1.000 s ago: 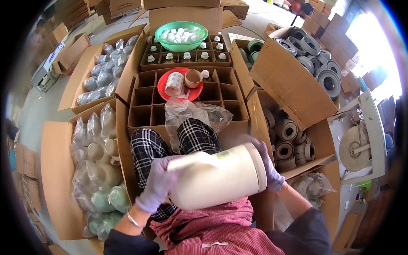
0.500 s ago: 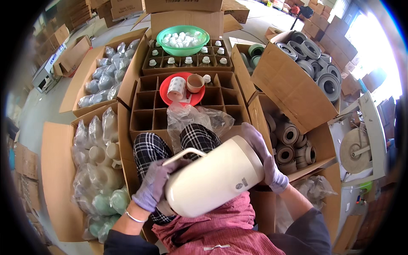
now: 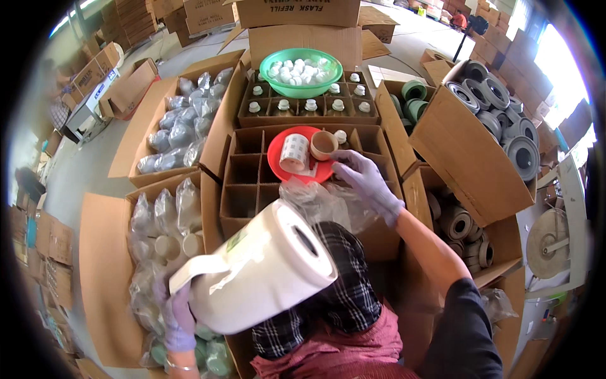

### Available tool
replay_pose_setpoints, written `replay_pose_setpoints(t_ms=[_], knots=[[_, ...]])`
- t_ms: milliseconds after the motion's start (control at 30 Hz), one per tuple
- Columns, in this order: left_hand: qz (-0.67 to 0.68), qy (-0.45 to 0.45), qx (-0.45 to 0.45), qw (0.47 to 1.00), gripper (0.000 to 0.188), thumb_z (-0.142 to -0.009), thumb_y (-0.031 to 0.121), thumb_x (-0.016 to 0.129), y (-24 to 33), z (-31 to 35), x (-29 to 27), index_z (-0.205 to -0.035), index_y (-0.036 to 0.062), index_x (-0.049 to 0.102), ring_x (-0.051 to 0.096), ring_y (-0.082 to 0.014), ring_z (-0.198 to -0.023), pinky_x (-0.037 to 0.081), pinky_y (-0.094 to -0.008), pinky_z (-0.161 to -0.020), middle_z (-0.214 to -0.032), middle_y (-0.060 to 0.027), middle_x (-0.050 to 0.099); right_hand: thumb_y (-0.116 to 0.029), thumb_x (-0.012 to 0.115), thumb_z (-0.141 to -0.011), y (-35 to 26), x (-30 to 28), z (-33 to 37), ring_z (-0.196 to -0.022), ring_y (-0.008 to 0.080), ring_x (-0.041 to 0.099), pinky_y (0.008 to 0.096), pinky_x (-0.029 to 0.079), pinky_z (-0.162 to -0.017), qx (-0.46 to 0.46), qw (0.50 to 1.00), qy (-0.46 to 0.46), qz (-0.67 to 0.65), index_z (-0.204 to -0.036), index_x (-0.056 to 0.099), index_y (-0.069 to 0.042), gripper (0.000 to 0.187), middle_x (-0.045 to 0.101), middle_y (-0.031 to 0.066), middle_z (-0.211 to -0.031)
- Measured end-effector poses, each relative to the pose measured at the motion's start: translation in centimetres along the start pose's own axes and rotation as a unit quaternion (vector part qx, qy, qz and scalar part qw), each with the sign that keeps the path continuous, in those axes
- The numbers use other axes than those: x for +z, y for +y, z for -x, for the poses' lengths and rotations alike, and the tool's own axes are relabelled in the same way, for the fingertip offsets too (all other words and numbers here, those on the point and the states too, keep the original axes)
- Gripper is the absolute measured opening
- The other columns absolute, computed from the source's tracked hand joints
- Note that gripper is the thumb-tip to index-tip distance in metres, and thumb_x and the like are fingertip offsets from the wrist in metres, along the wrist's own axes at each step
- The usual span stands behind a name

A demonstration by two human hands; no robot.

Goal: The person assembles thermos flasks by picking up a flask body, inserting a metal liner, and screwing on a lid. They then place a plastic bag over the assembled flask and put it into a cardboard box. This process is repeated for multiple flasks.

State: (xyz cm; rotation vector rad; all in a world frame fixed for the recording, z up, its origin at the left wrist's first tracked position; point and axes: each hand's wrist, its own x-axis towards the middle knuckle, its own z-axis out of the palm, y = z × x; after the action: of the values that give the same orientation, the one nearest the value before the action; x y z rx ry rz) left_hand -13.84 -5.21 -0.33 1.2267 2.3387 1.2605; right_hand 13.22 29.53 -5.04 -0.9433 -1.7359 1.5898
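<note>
At left we have a cardboard box [image 3: 104, 271] of bagged vessels [image 3: 167, 246]; next, our left grip [image 3: 179, 319] grasps the cream jug [image 3: 255, 275] near its handle, holding it tilted above our lap, holed end facing up and right. Beyond, a red dish [image 3: 274, 158] carries a patterned roll [image 3: 294, 151] and brown cup [image 3: 324, 146]. Our right grip [image 3: 366, 180] is at the dish's right edge; we cannot tell whether its fingertips pinch anything. Farther right lie grey rings [image 3: 521, 159].
</note>
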Motion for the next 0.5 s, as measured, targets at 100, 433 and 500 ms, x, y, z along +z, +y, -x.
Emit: replay_pose_setpoints(t_ms=[100,433,500], knots=[[0.226,0.012,-0.238,0.945,0.032,-0.099,0.023,0.055,-2.7,1.0,1.3,-0.110,-0.0044,0.067,0.066,-0.0196,-0.092,0.052,-0.0312,-0.085,-0.111,-0.0128,0.068,-0.038,0.073,-0.081,9.9,-2.3,-7.8,-0.116,0.0338,0.056,0.0414,0.046,-0.101,0.001,0.926,0.088,0.367,-0.130,0.058,-0.012,0.058,0.056,0.0162,-0.126],[0.429,0.026,-0.063,0.901,0.051,-0.091,0.015,0.065,0.3,-3.9,9.7,-0.132,-0.0083,0.046,0.063,-0.0207,-0.109,0.053,-0.0322,-0.094,-0.122,-0.0148,0.062,-0.033,0.080,-0.074,12.1,-0.4,-10.2,-0.105,0.0404,0.056,0.0459,0.047,-0.095,-0.081,0.924,0.143,0.345,-0.105,0.061,-0.006,0.045,0.051,0.0210,-0.122],[0.341,0.021,0.020,0.939,0.060,-0.084,0.018,0.074,0.7,-5.6,12.1,-0.130,-0.0081,0.047,0.061,-0.0204,-0.112,0.050,-0.0316,-0.096,-0.122,-0.0146,0.061,-0.024,0.082,-0.071,5.5,1.9,-4.2,-0.108,0.0417,0.056,0.0484,0.046,-0.097,-0.207,0.913,0.117,0.331,-0.097,0.057,-0.003,0.042,0.051,0.0229,-0.123]])
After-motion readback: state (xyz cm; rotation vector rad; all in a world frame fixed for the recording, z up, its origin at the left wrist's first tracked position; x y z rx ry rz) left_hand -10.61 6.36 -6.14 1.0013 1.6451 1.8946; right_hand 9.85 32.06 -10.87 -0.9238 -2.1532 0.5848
